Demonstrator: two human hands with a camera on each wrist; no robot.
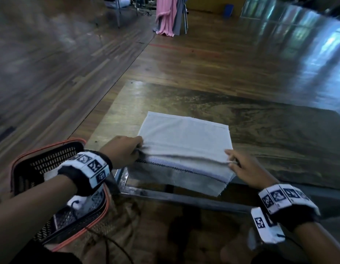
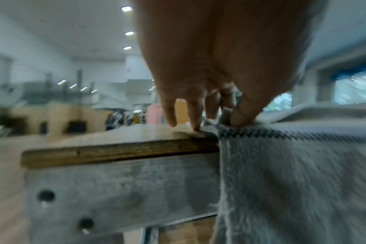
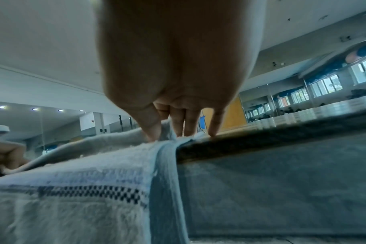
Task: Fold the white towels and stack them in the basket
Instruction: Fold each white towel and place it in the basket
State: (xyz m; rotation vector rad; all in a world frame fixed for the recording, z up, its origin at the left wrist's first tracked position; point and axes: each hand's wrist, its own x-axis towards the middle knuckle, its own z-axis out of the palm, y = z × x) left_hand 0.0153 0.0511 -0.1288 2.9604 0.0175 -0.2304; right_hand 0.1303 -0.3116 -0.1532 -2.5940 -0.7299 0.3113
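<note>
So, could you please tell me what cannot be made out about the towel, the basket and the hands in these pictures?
- Basket contents, head view: left forearm and wrist band cover most of the inside; any towel count is hidden.
- Left hand fingertips, head view: tucked under the towel fold.
- Towel's hanging end, left wrist view: motion-blurred and cut off by the bottom edge.
- Right hand index finger, right wrist view: mostly hidden behind the thumb.

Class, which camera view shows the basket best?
The head view: the basket shows beside the table, partly hidden by the left arm. Neither wrist view shows it, only each hand pinching the towel.
</note>
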